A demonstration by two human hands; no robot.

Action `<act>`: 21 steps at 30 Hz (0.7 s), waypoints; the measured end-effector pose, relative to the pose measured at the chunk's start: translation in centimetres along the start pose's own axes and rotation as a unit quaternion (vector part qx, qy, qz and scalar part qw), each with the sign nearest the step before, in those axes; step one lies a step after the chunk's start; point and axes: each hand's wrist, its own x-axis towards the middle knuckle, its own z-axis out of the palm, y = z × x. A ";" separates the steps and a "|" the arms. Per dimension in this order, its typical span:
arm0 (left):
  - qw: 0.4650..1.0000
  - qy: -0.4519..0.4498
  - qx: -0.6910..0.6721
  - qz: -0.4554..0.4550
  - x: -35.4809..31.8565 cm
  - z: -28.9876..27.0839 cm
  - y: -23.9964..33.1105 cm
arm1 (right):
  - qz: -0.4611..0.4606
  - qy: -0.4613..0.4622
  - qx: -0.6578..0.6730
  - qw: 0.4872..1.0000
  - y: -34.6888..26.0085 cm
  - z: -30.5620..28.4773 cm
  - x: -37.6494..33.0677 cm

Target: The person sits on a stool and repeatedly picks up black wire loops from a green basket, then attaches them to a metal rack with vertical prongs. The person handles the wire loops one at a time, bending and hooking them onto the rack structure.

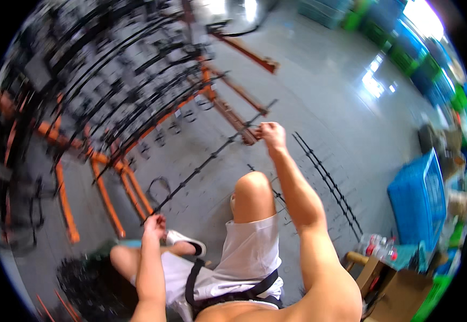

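A long thin dark rod [197,170] with small knobs along it runs slantwise in front of me, held between both hands. My left hand [155,226] is closed near the rod's lower left end. Farther off and to the right, my right hand [270,134] is closed on the rod near its far end, and a short length sticks out past the fingers. Beyond the rod stands a rack with orange legs [106,198], packed with dark rods and small hanging parts. Motion blurs the rack's contents.
Two similar dark knobbed rods [327,178] lie on the grey floor to the right. At the right stand a blue plastic crate [417,199], clear bottles [378,247] and an open cardboard box [397,290]. Rack feet [259,58] jut out ahead. Black material [91,290] lies at lower left.
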 end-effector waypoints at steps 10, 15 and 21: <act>0.972 -0.144 -0.165 0.090 -14.4 1.6 -0.2 | 0.030 0.012 -0.043 0.999 -0.5 -2.3 6.0; 0.954 -0.155 -0.169 0.193 -14.0 0.1 0.6 | 0.039 -0.084 -0.063 0.994 0.4 -5.7 5.0; 0.961 -0.113 -0.145 0.208 -13.4 -1.1 -2.2 | 0.074 -0.095 -0.120 0.985 0.0 -5.3 1.9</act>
